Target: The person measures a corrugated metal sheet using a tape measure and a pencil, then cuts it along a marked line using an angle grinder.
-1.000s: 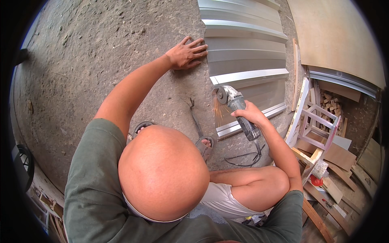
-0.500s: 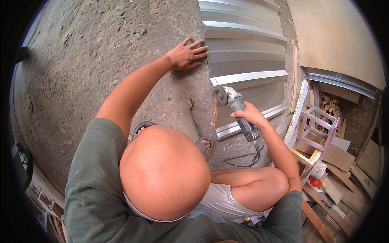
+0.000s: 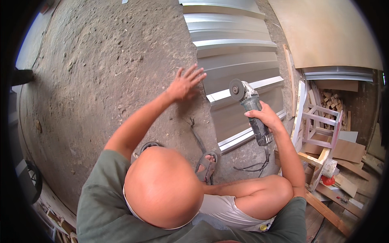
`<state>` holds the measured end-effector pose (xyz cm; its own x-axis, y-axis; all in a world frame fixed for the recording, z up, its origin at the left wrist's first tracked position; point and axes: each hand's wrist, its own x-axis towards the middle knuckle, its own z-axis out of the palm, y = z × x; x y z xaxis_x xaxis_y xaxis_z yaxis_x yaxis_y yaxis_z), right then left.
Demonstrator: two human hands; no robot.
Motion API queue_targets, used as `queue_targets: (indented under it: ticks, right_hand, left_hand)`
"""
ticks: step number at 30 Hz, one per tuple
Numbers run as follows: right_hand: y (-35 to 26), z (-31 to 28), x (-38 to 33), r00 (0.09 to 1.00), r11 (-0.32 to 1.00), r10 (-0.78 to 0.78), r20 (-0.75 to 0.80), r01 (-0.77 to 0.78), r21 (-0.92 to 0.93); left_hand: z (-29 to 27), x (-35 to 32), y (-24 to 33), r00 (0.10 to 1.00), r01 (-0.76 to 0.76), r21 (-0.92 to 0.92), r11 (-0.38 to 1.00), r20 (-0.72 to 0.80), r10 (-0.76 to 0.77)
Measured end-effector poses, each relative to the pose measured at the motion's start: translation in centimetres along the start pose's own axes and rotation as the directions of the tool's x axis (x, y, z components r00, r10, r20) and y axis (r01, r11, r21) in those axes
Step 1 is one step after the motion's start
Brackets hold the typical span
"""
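While right hand grips the angle grinder — left hand spread at the metal sheet edge, bare ground leftward.

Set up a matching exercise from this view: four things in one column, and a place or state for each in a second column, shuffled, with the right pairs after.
Things
1. angle grinder
2. left hand
3. corrugated metal sheet
4. pale wooden frame

Places or states
A. flat on the ground, ribs running across
B. gripped in the right hand, disc over the sheet
C. fingers spread, by the sheet's left edge
D. among wood scraps at the far right

Pairs: 1-B, 2-C, 3-A, 4-D
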<state>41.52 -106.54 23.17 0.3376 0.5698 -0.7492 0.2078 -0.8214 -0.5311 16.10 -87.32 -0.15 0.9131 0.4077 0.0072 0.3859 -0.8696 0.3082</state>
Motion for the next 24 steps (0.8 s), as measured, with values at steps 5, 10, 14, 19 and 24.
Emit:
queue_targets:
  ticks: [5,10,14,19,24]
  right_hand:
    - [-0.5,-1.0,0.2,1.000,1.000,-0.018,-0.005,0.018,0.023]
    - [-2.0,-1.0,0.7,0.999,0.997,-0.051,0.000,0.051,0.058]
    - [-2.2,-1.5,0.9,0.998,0.995,-0.069,0.001,0.069,0.070]
    - [-2.5,-0.4,1.8,0.994,0.993,-0.106,0.031,0.105,0.047]
    - [-0.6,-0.4,2.0,0.995,0.996,-0.086,0.046,0.084,0.043]
  left_hand:
    - [0.6,-2.0,9.0,0.988,0.012,-0.423,0.906,-0.136,-0.076]
    - [2.2,-2.3,11.6,0.993,0.052,-0.409,0.911,-0.079,-0.092]
    - [1.7,-2.8,14.5,0.997,0.003,-0.398,0.918,0.071,0.028]
    - [2.9,-6.3,19.0,0.987,-0.114,-0.489,0.865,0.046,0.157]
    - [1.5,-7.6,13.9,0.989,-0.146,-0.613,0.777,-0.104,0.104]
